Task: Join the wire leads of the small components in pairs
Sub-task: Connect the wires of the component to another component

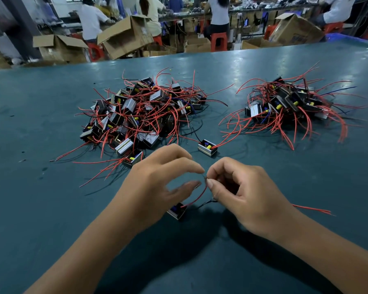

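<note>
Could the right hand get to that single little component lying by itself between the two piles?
Probably yes. The lone component lies on bare table just beyond the right hand, nothing between them. But that hand is pinching wire ends with the left hand, so it must let go first.

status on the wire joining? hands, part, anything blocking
Left hand and right hand both pinching wire ends together. Red wire runs down to the small part on the table. Nothing blocking; two piles beyond.
</note>
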Demonstrator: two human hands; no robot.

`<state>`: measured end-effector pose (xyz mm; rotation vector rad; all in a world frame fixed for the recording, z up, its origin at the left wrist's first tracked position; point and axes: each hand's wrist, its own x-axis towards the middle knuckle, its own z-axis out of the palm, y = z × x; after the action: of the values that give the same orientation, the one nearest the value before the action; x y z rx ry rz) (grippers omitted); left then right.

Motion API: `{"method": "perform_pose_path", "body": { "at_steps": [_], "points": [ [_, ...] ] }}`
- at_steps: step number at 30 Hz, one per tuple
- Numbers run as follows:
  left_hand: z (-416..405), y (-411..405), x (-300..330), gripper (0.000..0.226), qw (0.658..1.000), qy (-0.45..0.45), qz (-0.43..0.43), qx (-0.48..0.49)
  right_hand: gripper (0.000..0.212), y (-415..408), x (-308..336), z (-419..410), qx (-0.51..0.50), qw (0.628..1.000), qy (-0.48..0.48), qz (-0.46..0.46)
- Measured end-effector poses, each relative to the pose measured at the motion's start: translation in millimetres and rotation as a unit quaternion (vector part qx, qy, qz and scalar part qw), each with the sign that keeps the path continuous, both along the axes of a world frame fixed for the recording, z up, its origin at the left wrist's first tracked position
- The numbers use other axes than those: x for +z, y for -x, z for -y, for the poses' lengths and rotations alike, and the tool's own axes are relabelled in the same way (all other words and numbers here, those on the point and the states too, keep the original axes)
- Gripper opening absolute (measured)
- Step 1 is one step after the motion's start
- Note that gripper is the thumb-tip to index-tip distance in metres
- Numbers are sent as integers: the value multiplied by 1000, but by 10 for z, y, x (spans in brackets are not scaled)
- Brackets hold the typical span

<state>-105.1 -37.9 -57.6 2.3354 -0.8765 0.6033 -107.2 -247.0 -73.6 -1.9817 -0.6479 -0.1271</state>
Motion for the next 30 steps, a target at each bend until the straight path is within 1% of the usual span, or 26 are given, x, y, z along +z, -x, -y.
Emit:
{"method": "perform_pose_path", "body": {
  "at_steps": [3,7,10,11,12,13,14,15,16,17,18,19,20,21,22,23,24,25,26,28,30],
  "points": [
    [7,-11,-22,14,998,-36,42,-16,5,8,10,-11,10,1000,-2,-6],
    [2,-38,-7,20,994,-59,87,-18,5,8,1,-8,19,1000,-2,4],
    [36,-27,12,21,995,-53,80,-25,4,19,-1,-8,25,999,3,21],
    [49,-17,9,22,998,-40,53,-23,4,23,1,-5,24,999,8,31],
    [62,-3,1,23,1000,-11,3,-18,3,28,3,-5,21,999,13,42],
    [74,14,-15,23,996,36,-80,-16,2,32,3,-4,18,998,19,53],
    [91,35,-28,24,977,103,-185,-16,2,36,1,-5,13,998,24,62],
    [113,58,-30,26,938,179,-296,-16,3,39,-2,-7,11,997,27,69],
    [131,72,-45,27,889,240,-390,-9,4,39,-6,-12,10,997,29,69],
    [149,80,-51,27,846,283,-451,-2,5,34,-12,-16,10,997,28,64],
    [162,80,-46,28,828,301,-473,8,6,28,-19,-15,9,998,26,55],
    [155,71,-39,30,839,295,-457,19,8,14,-25,-9,5,999,22,43],
    [132,59,-31,30,872,264,-410,28,10,3,-29,-3,1,999,20,31],
    [96,46,-25,26,915,220,-335,34,12,-9,-30,5,-4,1000,19,22],
    [54,27,-1,16,953,170,-247,36,13,-18,-31,9,-8,1000,19,16],
    [8,12,29,4,977,123,-172,28,13,-25,-30,11,-9,1000,19,12],
    [-22,6,43,10,992,70,-102,23,12,-25,-29,8,-8,1000,18,9],
    [-43,5,34,16,998,27,-54,11,10,-22,-27,5,-5,1000,13,5],
    [-43,-3,21,18,1000,-6,-27,1,7,-19,-25,3,1,1000,8,1],
    [-20,-5,0,17,999,-42,6,-15,5,-10,-21,0,14,1000,2,-5],
    [-7,-6,-16,17,998,-55,31,-18,5,0,-15,-3,23,1000,-1,-7]
  ]
}}
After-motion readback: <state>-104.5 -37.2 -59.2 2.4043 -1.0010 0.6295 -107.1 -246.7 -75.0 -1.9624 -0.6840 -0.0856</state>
